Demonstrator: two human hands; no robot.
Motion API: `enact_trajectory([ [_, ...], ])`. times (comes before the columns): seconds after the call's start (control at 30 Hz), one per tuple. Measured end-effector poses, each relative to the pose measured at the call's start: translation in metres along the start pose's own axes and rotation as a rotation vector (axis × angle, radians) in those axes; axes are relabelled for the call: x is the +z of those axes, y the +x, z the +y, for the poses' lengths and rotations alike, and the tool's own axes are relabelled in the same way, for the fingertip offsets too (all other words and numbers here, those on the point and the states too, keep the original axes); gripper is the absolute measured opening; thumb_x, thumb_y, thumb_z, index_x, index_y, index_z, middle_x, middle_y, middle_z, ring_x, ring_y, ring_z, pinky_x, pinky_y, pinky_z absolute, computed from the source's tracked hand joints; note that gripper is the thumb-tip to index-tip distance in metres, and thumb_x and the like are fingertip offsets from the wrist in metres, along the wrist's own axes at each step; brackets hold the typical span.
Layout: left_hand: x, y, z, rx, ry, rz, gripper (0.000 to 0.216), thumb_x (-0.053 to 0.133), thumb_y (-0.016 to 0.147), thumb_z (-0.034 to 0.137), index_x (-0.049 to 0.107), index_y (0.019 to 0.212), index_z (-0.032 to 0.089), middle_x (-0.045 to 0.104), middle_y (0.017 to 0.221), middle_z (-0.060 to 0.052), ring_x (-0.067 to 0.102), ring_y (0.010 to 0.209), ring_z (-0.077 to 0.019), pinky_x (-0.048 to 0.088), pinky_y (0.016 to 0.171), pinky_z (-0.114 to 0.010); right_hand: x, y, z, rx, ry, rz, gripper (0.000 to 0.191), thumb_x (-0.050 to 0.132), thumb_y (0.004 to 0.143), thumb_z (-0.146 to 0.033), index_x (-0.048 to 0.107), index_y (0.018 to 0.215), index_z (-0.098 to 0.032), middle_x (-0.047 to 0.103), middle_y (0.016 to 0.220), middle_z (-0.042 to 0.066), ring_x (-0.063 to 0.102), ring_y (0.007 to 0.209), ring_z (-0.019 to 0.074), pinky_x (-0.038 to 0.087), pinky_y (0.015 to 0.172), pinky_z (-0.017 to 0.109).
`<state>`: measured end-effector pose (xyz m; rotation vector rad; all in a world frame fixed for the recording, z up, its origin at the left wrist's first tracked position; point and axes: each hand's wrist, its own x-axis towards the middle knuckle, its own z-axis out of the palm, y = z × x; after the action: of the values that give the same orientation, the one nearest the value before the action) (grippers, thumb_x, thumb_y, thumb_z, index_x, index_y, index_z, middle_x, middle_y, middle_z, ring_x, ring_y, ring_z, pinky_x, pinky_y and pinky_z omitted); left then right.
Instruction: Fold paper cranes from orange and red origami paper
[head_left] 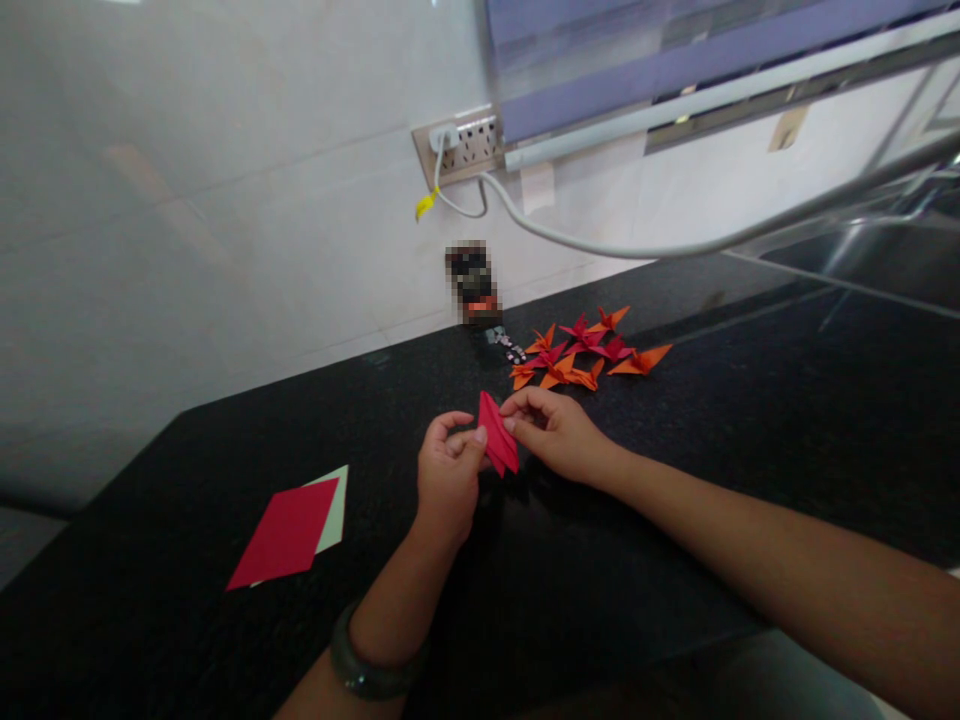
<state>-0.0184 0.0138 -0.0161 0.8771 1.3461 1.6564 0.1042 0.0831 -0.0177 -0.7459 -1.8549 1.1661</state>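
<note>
Between both hands, a folded piece of red origami paper [496,440] is held up above the black countertop, narrow at the top with two points at its lower end. My left hand [452,465] pinches its left edge between thumb and fingers. On the right edge, my right hand [551,428] grips it with thumb and index finger. Just beyond the hands lies a cluster of folded paper cranes [559,370], several orange and several red. Off to the left, flat red paper [289,530] rests over a pale green sheet [335,525].
A phone-like object [474,285], blurred out, leans against the wall behind the cranes. Above it, a white plug and cable sit in a wall socket [469,145]. A grey hose [675,248] crosses toward the sink [892,255] at right. The black countertop [150,560] ends at the left.
</note>
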Motion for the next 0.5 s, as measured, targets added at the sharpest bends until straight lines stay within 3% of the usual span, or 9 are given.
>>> enact_trajectory([
  [0.27,0.0009,-0.0019,0.0004,-0.005,0.077,-0.025,0.023,0.065,0.066,0.024,0.050,0.082,0.016,0.061,0.058,0.003,0.059,0.051,-0.0094,0.046,0.053,-0.020,-0.0021,-0.0002,-0.0006,0.014,-0.030,0.082,0.016,0.056,0.070,-0.016,0.056,0.085,-0.015,0.050,0.062,-0.003,0.044,0.054,0.0085,0.038,0.051,0.021],
  [0.5,0.0007,-0.0006,-0.0005,-0.005,0.065,-0.013,0.034,0.069,0.063,0.022,0.048,0.089,0.016,0.064,0.060,0.003,0.059,0.050,-0.0096,0.045,0.052,-0.020,-0.0004,0.0020,0.0014,0.032,-0.020,0.067,0.012,0.057,0.069,-0.018,0.060,0.081,-0.014,0.054,0.064,0.000,0.047,0.055,0.0091,0.039,0.051,0.022],
])
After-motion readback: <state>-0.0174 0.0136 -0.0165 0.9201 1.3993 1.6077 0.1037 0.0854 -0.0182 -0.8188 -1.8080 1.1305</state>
